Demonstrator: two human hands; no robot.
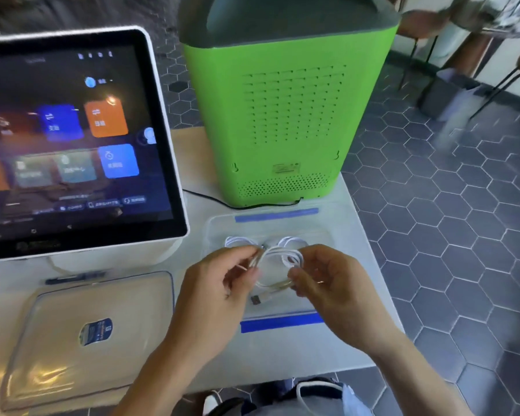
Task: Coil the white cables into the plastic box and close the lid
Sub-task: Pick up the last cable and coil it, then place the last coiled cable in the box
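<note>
At the near edge of the tabletop [282, 355], the person's left hand [219, 283] and right hand [324, 283] worked together over the clear rectangular plastic box with blue latches [278, 322], which sat toward the right edge. Both were grasping the same thin white cable [275, 259]: the left grip pinched the gathered strands at one side of the loop, and the right grip, fingers curled, held the opposite side. The cable's plug end [256, 300] hung loose below the loop, just above the box floor. A second coiled white cable [237, 241] already appeared to lie inside the box near its far wall, though blur made its exact shape hard to tell. The clear flat plastic lid with a blue label [87, 325] rested at the near left corner, well apart from the box.

The step in hand looked to be finishing the coil. To do it well, the loop should be kept tight enough to fit inside the walls, with the dangling plug tucked into the loop before lowering it beside the other cable, so nothing would overhang the rim and block the lid.
</note>
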